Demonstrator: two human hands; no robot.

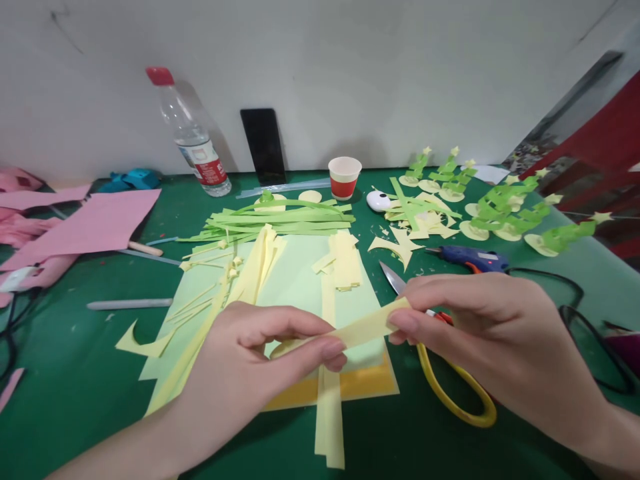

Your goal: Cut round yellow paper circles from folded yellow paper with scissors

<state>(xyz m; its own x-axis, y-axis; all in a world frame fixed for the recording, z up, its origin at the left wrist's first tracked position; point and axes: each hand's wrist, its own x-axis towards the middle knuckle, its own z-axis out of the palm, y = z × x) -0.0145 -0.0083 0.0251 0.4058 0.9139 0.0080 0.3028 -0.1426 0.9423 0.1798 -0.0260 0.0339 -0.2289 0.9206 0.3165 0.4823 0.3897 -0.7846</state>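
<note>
A pale yellow paper strip (367, 328) is stretched between my two hands. My left hand (285, 340) pinches it between thumb and fingers, and its other end curls behind the thumb. The right end is pinched by my right hand (440, 320). Below lies a light green sheet (295, 267) with more yellow strips (329, 427) hanging over its near edge. A stack of short yellow pieces (346, 260) rests on the sheet. Scissors with yellow handles (457, 393) lie under my right hand, partly hidden.
Green strips (280, 220) lie behind the sheet. A glue gun (473, 258), paper scraps (400, 247) and green spiral paper figures (510, 213) are at right. A bottle (197, 147), phone (263, 147) and paper cup (345, 179) stand by the wall. Pink paper (100, 220) is at left.
</note>
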